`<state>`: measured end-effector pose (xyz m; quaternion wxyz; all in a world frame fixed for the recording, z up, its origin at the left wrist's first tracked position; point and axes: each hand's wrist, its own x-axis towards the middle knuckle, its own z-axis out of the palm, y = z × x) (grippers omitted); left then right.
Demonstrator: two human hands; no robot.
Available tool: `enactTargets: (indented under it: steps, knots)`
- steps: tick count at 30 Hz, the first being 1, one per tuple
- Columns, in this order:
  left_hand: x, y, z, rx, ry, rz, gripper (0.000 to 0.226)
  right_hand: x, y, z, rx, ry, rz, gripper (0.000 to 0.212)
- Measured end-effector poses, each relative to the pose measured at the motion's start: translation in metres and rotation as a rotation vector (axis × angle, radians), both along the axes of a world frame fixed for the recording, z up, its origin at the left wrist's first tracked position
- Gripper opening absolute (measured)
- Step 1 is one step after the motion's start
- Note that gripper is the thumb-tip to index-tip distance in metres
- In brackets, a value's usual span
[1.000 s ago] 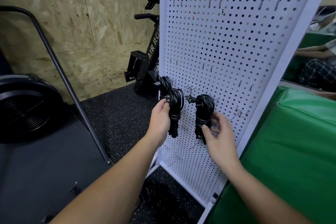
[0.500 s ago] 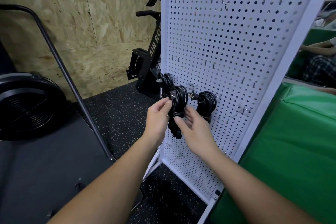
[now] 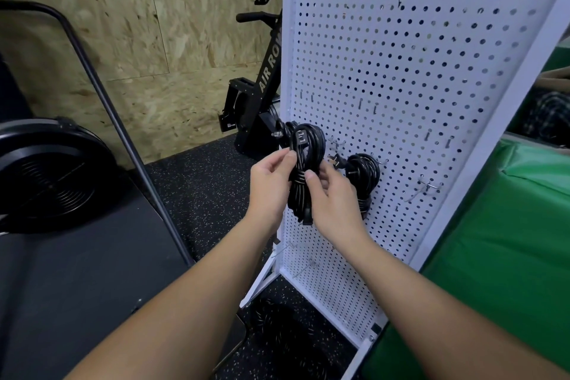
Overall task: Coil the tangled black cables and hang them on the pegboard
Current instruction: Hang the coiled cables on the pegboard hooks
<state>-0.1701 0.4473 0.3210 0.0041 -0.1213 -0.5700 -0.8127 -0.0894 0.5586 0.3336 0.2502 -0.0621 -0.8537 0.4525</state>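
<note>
- Left hand (image 3: 271,182) curled round the left side of a black coiled cable bundle (image 3: 303,170), thumb pressed against its wrapped waist
- Right hand (image 3: 334,203) gripping the same bundle from the right, thumb laid across the front of the wraps, fingers hidden behind the cords
- Bundle held upright between both hands, just in front of the lower left part of the white pegboard (image 3: 431,77), its top loop level with the row of hooks; whether that loop already sits on a peg cannot be told
- A grey plug end showing at the top front of the bundle
- Another coiled cable (image 3: 364,173) already hanging on the board just to the right, and a further coil (image 3: 285,129) partly hidden behind the held one at the board's left edge
- A bare wire hook (image 3: 427,187) free further right on the board
- Judged step: hanging this bundle, coiling apparently finished
- Next move likely calls for opening the top loop, slipping it over a free hook, then easing both grips off without letting the wraps spring loose
- More tangled dark cable seems to lie on the floor (image 3: 197,182) at the board's foot, so probably more coiling to come
</note>
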Motion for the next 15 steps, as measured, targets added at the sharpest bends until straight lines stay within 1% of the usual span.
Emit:
enactTargets:
  steps: [5,9,11,13,15]
  knots:
    - [-0.006,0.009,0.003,-0.081,-0.005,-0.062,0.023,-0.008,0.005,-0.01,-0.067,-0.03,-0.064,0.034]
    - [-0.005,0.016,-0.001,-0.124,0.007,-0.108,0.026,-0.019,0.005,-0.02,-0.005,-0.095,-0.124,0.03]
    - [-0.005,0.018,-0.003,-0.12,0.017,-0.124,0.028,-0.021,0.004,-0.025,-0.013,-0.129,-0.116,0.036]
    - [-0.006,0.019,-0.006,-0.13,0.027,-0.139,0.029,-0.021,0.005,-0.031,-0.023,-0.155,-0.095,0.052]
    - [-0.005,0.017,-0.01,-0.157,0.031,-0.153,0.03,-0.014,0.005,-0.037,-0.025,-0.169,-0.086,0.057]
